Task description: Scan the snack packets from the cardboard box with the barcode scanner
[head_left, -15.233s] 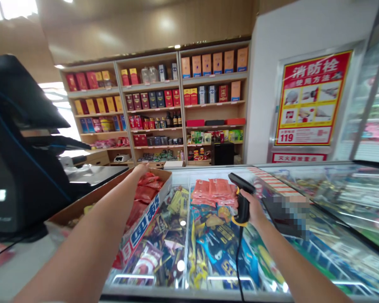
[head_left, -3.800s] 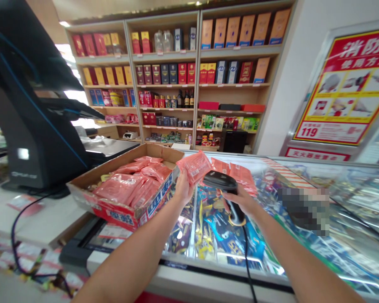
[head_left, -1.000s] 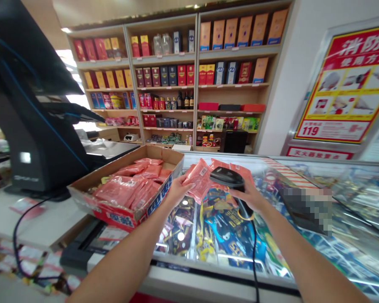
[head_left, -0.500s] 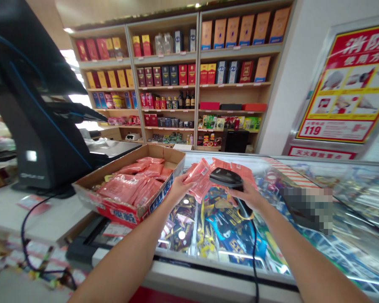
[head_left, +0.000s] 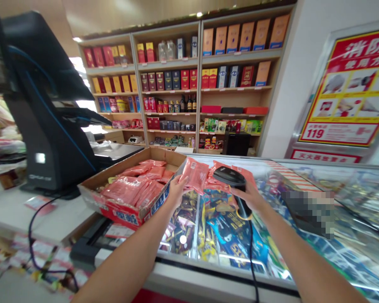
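Observation:
My left hand (head_left: 177, 188) is closed on a pink packet (head_left: 195, 174), gripping its left edge just beside the cardboard box (head_left: 109, 213). A barcode label shows near the packet's top. In my right hand (head_left: 251, 195) is a black barcode scanner (head_left: 230, 176), its head pointing left toward the packet and its cable hanging down. More pink packets (head_left: 244, 173) lie behind the scanner on the glass top. Several similar packets (head_left: 126, 189) fill the open box on the left.
A glass-topped freezer (head_left: 192, 252) holding wrapped goods spans the front. On the left stands a black checkout terminal (head_left: 50, 126) with a cable. A dark, partly blurred object (head_left: 306, 210) lies on the glass at right. Stocked shelves (head_left: 198, 92) line the back wall.
The packet in my left hand has turned flatter and shifted slightly left, away from the scanner. The scanner has moved a little to the right. The whole view has shifted slightly.

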Tool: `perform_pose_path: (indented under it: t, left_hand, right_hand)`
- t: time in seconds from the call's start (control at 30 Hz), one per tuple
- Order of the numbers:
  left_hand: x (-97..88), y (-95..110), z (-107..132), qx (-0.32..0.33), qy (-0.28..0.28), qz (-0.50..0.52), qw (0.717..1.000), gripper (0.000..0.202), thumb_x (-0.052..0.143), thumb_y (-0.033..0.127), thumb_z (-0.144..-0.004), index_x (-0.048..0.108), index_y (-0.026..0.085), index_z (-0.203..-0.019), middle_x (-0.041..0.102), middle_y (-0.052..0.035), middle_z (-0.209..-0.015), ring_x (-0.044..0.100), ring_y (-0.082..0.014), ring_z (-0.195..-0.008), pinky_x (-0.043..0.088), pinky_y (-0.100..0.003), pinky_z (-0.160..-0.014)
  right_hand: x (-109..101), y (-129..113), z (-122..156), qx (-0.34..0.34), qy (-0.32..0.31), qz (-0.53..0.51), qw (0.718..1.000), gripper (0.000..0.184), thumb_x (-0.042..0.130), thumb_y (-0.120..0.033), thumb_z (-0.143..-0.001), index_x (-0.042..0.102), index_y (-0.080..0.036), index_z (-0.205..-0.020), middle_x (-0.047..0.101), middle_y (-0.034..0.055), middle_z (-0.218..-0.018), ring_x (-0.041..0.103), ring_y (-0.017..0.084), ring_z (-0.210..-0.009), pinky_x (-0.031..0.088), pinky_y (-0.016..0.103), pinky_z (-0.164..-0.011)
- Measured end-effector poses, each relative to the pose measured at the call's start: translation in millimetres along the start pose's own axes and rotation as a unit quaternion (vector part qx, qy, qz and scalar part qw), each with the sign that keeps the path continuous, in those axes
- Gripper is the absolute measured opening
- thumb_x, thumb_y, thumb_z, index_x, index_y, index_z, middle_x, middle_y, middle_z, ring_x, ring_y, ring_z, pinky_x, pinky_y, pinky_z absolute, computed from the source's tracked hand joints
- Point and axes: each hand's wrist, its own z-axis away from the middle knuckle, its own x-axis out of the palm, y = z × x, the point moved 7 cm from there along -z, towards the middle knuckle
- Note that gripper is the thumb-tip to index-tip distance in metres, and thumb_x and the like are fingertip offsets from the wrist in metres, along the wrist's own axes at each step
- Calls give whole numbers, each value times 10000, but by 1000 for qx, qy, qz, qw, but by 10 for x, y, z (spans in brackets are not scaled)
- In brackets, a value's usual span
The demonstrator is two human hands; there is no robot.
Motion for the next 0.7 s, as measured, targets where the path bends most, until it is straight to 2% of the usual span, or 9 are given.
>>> perform_pose_path:
  t: [0.17, 0.3, 0.4, 0.53, 0.6, 0.63, 0.7]
  left_hand:
    - [127, 120, -106, 27, 32, -16, 999, 379, 802, 345, -618, 660, 119, -887, 674, -32, -699, 634, -143, -553, 574, -303, -580]
    - [273, 154, -412, 14, 100, -68, 993, 281, 731, 205, -684, 636, 112, -932, 661, -35, -724, 633, -155, -564, 566, -316, -560]
    - [360, 177, -668, 17, 143, -106, 984, 242, 697, 141, -707, 634, 112, -939, 648, -37, -734, 637, -160, -583, 565, -321, -586]
    - [405, 114, -872, -19, 137, -189, 972, 146, 675, 134, -733, 652, 133, -877, 672, -62, -733, 686, -212, -687, 553, -315, -637]
    - [402, 77, -903, -46, 111, -326, 938, 126, 715, 132, -691, 664, 138, -806, 692, -100, -737, 706, -272, -795, 545, -331, -696]
    - [412, 82, -908, -45, 93, -416, 904, 138, 742, 135, -661, 671, 136, -778, 706, -131, -767, 704, -307, -868, 538, -343, -739]
    - [481, 154, -913, -1, 56, -581, 812, 166, 764, 153, -638, 692, 123, -784, 721, -200, -907, 669, -356, -1017, 513, -361, -832]
  right_hand:
    - [-52, -29, 0, -22, 47, -24, 998, 355, 740, -510, -739, 643, -200, -882, 604, -11, -455, 547, 164, -360, 459, 287, -392]
    - [-78, -102, 21, -41, 78, -50, 995, 302, 735, -460, -756, 663, -195, -881, 619, -5, -462, 548, 166, -353, 456, 282, -373]
    - [-80, -136, 22, -46, 78, -65, 994, 272, 746, -443, -750, 669, -197, -834, 626, 1, -467, 557, 168, -361, 459, 280, -373]
    - [-63, -157, 13, -51, 63, -61, 995, 272, 749, -450, -753, 671, -190, -755, 632, 17, -459, 555, 160, -363, 466, 273, -384]
    - [-42, -154, 11, -48, 53, -61, 996, 282, 745, -458, -758, 668, -188, -738, 632, 21, -453, 551, 159, -355, 466, 272, -375]
    - [-31, -150, 11, -46, 47, -61, 996, 282, 744, -457, -761, 667, -187, -736, 634, 23, -455, 552, 159, -354, 469, 272, -372]
    - [-23, -141, 12, -46, 45, -63, 996, 275, 744, -447, -766, 670, -182, -745, 637, 24, -459, 556, 158, -353, 478, 269, -371]
